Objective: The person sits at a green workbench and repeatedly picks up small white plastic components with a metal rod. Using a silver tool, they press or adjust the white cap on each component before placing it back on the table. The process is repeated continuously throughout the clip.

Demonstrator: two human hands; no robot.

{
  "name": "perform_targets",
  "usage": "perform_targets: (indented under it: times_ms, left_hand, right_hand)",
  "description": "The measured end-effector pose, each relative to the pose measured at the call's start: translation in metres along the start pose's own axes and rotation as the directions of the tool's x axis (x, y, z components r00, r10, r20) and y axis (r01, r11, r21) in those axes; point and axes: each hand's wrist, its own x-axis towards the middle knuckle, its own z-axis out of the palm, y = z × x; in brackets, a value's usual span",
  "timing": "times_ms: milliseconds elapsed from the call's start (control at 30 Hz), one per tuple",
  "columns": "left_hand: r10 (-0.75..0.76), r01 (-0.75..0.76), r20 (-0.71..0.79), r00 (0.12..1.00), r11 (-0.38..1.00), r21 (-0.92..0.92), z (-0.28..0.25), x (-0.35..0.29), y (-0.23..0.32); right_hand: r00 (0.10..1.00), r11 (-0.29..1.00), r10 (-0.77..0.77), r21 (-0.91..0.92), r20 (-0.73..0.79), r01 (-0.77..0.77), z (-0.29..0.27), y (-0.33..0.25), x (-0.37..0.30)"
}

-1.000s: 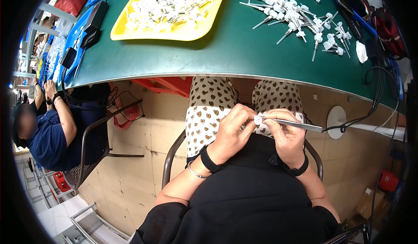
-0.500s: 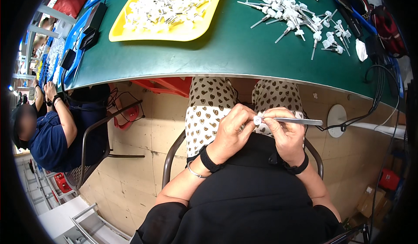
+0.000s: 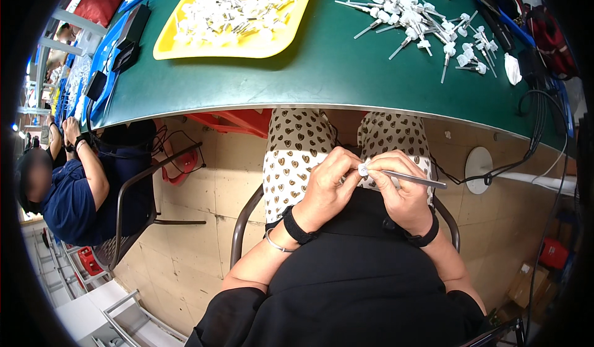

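Over my lap, in front of the table edge, my two hands meet at a small white plastic piece (image 3: 363, 170). My left hand (image 3: 334, 183) pinches this piece between thumb and fingertips. In my right hand (image 3: 402, 186) are metal tweezers (image 3: 416, 179), whose back end sticks out to the right. The tweezer tips are hidden by my fingers close to the white piece. On the green table (image 3: 229, 87) lies a loose heap of white plastic pieces with thin tubes (image 3: 405, 19). A yellow tray (image 3: 229, 53) holds many similar small pieces.
A white scrap (image 3: 513, 70) lies at the table's right, beside black cables (image 3: 541, 118) hanging over the edge. Dark boxes (image 3: 131, 37) and blue trays stand at the left. A co-worker in a dark blue top (image 3: 77, 189) sits left on a metal-framed chair (image 3: 120, 223).
My right hand has turned, so the tweezers' back end now slopes lower and toward me. My right fingers have come closer to the white piece. My left hand stays nearly in place.
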Motion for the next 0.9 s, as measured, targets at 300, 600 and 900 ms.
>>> perform_targets:
  times_ms: [300, 600, 900]
  left_hand:
    - [-0.043, 0.041, -0.025, 0.999, 0.996, -0.081, -0.001, 0.001, -0.003]
    - [-0.124, 0.123, 0.003, 0.992, 0.979, -0.165, -0.002, -0.002, 0.0]
    - [0.216, -0.196, -0.115, 0.97, 0.967, 0.161, -0.011, 0.012, 0.02]
  right_hand:
    - [0.973, 0.943, 0.192, 0.298, -0.124, -0.149, 0.0, 0.004, -0.012]
    - [0.922, 0.797, 0.386, 0.512, -0.025, -0.32, -0.006, 0.009, -0.018]
    - [0.912, 0.767, 0.397, 0.585, -0.107, -0.265, -0.011, 0.008, -0.018]
